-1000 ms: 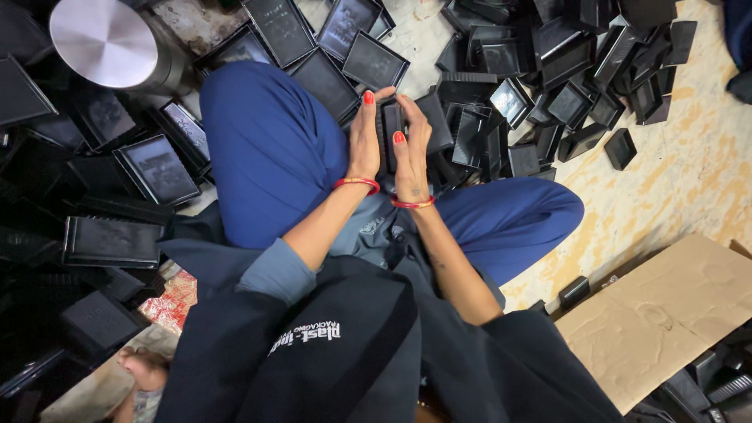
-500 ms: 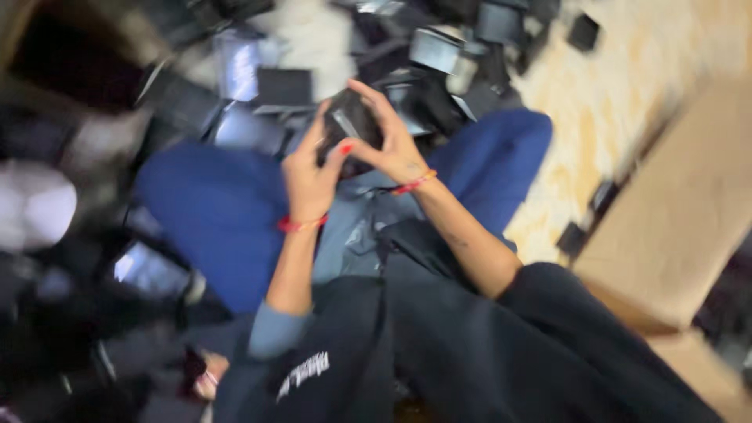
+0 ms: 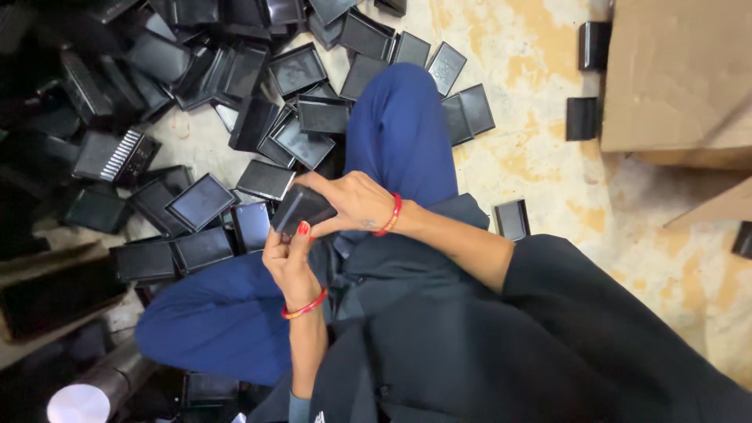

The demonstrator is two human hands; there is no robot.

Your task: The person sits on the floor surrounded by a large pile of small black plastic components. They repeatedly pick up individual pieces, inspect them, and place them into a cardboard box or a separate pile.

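Small black rectangular plastic tray [image 3: 302, 208] sits over my lap, pinched between both hands: right hand [image 3: 356, 202] wraps its top, left hand [image 3: 288, 258] grips underneath, I think.

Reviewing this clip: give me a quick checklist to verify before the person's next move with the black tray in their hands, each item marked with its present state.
1. Tray held by both hands: ok.
2. Left hand under the tray, thumb on its near edge: ok.
3. Right hand over its far side: ok.
4. Tray clear of the floor pile: ok.
5. Tray undamaged: cannot tell.
6. Cardboard box within reach: cannot tell.
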